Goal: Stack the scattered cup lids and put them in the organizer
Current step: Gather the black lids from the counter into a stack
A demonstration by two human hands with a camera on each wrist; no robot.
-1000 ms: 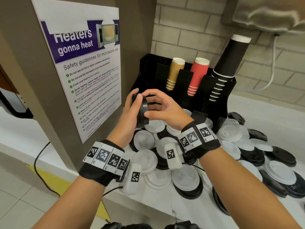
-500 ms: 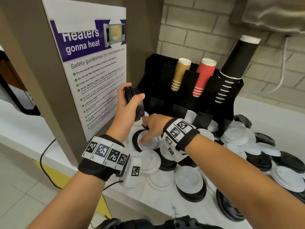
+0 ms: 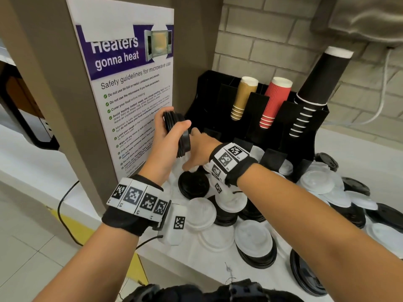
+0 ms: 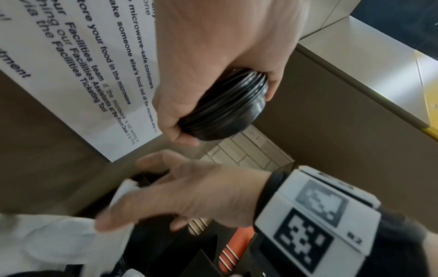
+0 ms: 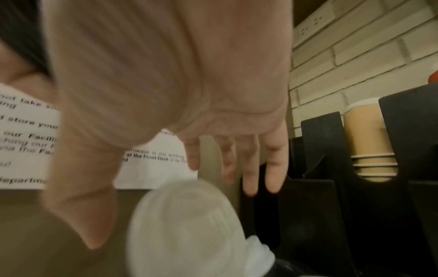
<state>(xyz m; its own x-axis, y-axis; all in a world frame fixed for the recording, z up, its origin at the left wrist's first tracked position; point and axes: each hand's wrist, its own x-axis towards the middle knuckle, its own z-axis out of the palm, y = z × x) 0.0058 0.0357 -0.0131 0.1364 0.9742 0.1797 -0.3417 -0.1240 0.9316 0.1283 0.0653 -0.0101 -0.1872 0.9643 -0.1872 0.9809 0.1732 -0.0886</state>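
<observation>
The cup organizer (image 3: 257, 118) stands at the back of the counter (image 3: 218, 260), against the brick wall (image 3: 261, 51), with three cup stacks (image 3: 275, 101) upright in it. Scattered lids (image 3: 253, 238) lie on the counter before it and to its right. The microwave poster (image 3: 130, 88) hangs to its left.

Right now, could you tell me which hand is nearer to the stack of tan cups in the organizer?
Right. The right hand reaches low over the lids just in front of the organizer, below-left of the tan cups; the left hand holds black lids farther left, by the poster.
</observation>
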